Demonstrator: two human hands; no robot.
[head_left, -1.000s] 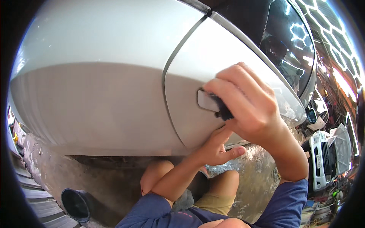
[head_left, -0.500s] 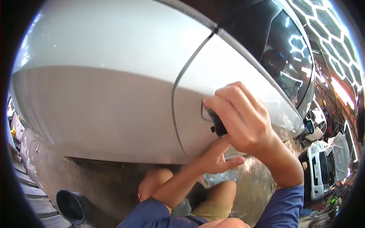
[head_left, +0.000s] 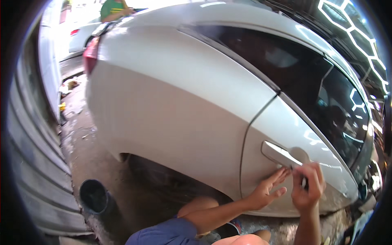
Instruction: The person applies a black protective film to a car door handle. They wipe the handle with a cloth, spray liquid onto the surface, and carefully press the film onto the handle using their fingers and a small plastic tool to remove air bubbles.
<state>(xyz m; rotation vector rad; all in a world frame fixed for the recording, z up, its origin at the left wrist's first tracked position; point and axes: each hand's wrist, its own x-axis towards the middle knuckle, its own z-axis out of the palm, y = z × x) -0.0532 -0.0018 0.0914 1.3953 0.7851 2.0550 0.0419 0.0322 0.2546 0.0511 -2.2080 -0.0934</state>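
A light silver car door (head_left: pixel 261 134) with a silver door handle (head_left: pixel 281 153) is in front of me. My left hand (head_left: pixel 267 194) has its fingers stretched out, the tips at the door just below the handle, and nothing shows in it. Near the handle's front end, my right hand (head_left: pixel 308 188) is raised with its fingers curled, slightly blurred. Between them shows a bit of a small black object (head_left: pixel 304 182); the fingers hide most of it, and its kind is unclear.
Rearward lies the car's rear side panel (head_left: pixel 175 110) with a red tail light (head_left: pixel 92 55). A black bucket (head_left: pixel 94 196) stands on the floor beside a corrugated metal wall (head_left: pixel 36 147). A person in green (head_left: pixel 112 10) is beyond the car's rear.
My view has swung toward the car's rear. The right hand has come off the handle's rear end to near its front end; the left hand's fingers now reach up beneath the handle.
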